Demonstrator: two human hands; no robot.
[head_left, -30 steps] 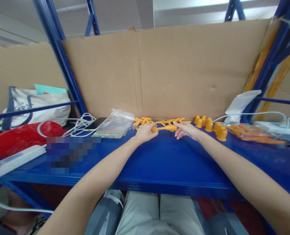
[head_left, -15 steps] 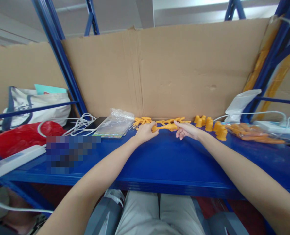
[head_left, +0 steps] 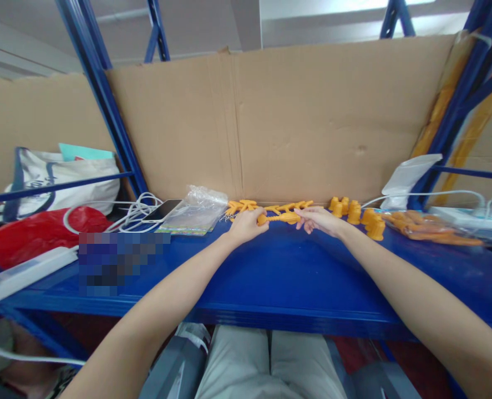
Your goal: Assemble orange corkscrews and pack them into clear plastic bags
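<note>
An orange plastic rod-like part (head_left: 286, 219) lies sideways between my hands, just above the blue shelf top or resting on it; I cannot tell which. My left hand (head_left: 246, 225) is closed around its left end, whose rounded tip shows past the fingers. At the right end, the thumb and fingers of my right hand (head_left: 317, 220) pinch it. Behind it, along the cardboard, lie several branched orange plastic pieces (head_left: 302, 207). Some small metal chains (head_left: 228, 215) lie left of my left hand.
Several orange cup-shaped pieces (head_left: 375, 226) stand to the right, beside a clear bag of orange parts (head_left: 429, 226). On the left are a clear plastic packet (head_left: 196, 213), a phone (head_left: 165, 210), white cables (head_left: 135, 213) and a red bag (head_left: 37, 233). Cardboard (head_left: 287, 122) walls the back.
My right hand has shifted slightly left, and its fingers have drawn closer around the part's right end. My left hand keeps its hold in nearly the same place.
</note>
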